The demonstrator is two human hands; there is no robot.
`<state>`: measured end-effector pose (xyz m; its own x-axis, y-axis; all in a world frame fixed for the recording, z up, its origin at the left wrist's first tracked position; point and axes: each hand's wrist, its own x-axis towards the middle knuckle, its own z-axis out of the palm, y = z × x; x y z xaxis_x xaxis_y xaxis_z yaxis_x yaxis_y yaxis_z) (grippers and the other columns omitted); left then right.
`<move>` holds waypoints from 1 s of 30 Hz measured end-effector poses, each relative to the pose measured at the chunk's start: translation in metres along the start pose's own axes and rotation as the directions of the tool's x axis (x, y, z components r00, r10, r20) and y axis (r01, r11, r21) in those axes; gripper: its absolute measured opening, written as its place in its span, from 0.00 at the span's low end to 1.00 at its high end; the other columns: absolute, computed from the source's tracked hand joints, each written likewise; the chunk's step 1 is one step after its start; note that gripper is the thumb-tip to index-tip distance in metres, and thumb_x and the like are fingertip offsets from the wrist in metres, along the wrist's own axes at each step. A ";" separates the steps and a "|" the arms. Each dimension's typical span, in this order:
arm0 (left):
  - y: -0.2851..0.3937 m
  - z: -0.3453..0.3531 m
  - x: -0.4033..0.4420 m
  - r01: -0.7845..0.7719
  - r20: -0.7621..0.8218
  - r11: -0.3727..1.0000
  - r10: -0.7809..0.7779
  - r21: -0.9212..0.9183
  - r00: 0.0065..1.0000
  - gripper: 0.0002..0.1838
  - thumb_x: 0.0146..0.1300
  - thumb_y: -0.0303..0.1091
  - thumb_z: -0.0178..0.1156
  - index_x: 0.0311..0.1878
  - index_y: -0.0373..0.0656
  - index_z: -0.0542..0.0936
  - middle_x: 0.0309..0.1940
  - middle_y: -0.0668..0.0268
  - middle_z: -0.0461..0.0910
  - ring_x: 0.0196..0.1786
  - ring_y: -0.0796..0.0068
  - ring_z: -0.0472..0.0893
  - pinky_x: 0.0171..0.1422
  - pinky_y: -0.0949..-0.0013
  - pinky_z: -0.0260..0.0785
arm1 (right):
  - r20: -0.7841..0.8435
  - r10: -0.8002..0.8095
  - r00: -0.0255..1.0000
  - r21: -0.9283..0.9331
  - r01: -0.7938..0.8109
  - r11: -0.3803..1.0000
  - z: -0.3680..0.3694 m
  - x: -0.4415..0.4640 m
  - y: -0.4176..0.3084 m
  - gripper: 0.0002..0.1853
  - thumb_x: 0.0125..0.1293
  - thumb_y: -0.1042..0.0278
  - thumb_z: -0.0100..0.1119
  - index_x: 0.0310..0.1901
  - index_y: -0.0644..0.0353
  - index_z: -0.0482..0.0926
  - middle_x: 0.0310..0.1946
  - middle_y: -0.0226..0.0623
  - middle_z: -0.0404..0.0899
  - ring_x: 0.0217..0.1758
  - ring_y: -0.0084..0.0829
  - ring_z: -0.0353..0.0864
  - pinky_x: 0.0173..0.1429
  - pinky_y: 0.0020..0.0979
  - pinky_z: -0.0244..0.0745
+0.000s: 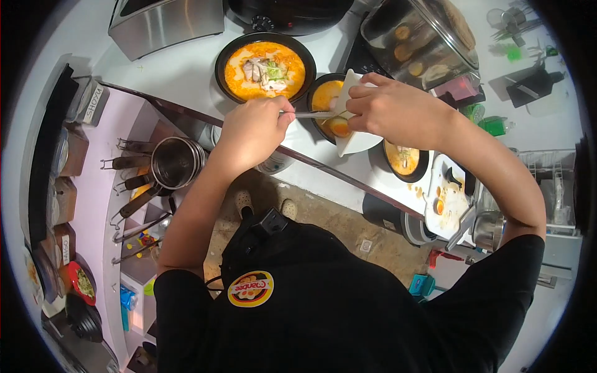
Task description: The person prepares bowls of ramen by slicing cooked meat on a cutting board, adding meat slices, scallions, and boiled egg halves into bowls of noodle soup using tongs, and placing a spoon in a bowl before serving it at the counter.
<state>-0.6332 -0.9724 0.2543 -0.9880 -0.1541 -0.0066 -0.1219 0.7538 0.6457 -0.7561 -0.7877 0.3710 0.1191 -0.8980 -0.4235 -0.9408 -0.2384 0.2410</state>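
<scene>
My left hand [254, 129] is closed around a thin metal utensil [311, 115], whose tip meets the white dish; its exact kind I cannot make out. In my right hand [392, 110] a small white dish [360, 143] is pinched by its edge and tilted over the middle black bowl [318, 127]. An egg half [340, 127] with an orange yolk shows at the dish's edge; whether it rests on the dish or in the bowl is unclear. Beside my left hand stands a larger bowl of orange soup [235, 69] with meat and greens. Another bowl of soup [404, 163] sits below my right forearm.
A white cutting board [457, 208] with an egg half [439, 206] lies at the counter's right end. Behind the bowls are a large metal pot [429, 37], a black appliance [289, 15] and a steel box [168, 28]. Strainers [177, 163] hang at left.
</scene>
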 end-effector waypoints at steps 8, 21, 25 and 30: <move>-0.017 -0.003 0.020 -0.004 0.099 1.000 0.006 -0.020 0.995 0.12 0.67 0.40 0.57 0.45 0.44 0.82 0.36 0.54 0.84 0.45 0.52 0.82 0.51 0.55 0.71 | 0.047 0.048 0.998 0.043 -0.050 0.998 -0.004 0.019 0.004 0.10 0.56 0.77 0.59 0.38 0.56 0.85 0.36 0.31 0.81 0.53 0.30 0.78 0.61 0.35 0.72; -0.029 0.012 -0.006 -0.224 -0.133 0.973 0.229 0.052 0.964 0.09 0.63 0.35 0.60 0.45 0.47 0.79 0.37 0.61 0.78 0.43 0.55 0.80 0.45 0.55 0.73 | 0.268 0.158 0.950 -0.096 -0.137 0.986 -0.028 0.009 -0.005 0.09 0.52 0.76 0.60 0.36 0.54 0.82 0.36 0.29 0.78 0.54 0.28 0.76 0.66 0.39 0.65; -0.044 -0.023 -0.032 -0.100 -0.274 0.972 0.039 -0.214 0.961 0.13 0.67 0.35 0.57 0.53 0.45 0.75 0.42 0.55 0.78 0.48 0.53 0.79 0.50 0.57 0.72 | 0.065 0.228 0.972 -0.145 -0.217 0.965 -0.064 0.013 0.007 0.06 0.49 0.76 0.61 0.30 0.54 0.81 0.29 0.31 0.76 0.46 0.32 0.77 0.58 0.41 0.68; -0.147 -0.160 -0.071 0.151 -0.657 0.976 -0.217 -0.157 0.721 0.19 0.67 0.44 0.57 0.54 0.42 0.74 0.49 0.50 0.78 0.53 0.46 0.78 0.56 0.54 0.70 | -0.411 0.260 0.874 0.038 -0.268 0.963 -0.111 0.071 0.036 0.07 0.43 0.79 0.65 0.27 0.62 0.78 0.24 0.38 0.73 0.37 0.40 0.76 0.48 0.37 0.70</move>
<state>-0.5299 -1.1741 0.2822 -0.6241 -0.6951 0.3568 -0.2531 0.6119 0.7493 -0.7467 -0.9009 0.4465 -0.0097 -0.9987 0.0509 -0.9495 0.0252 0.3128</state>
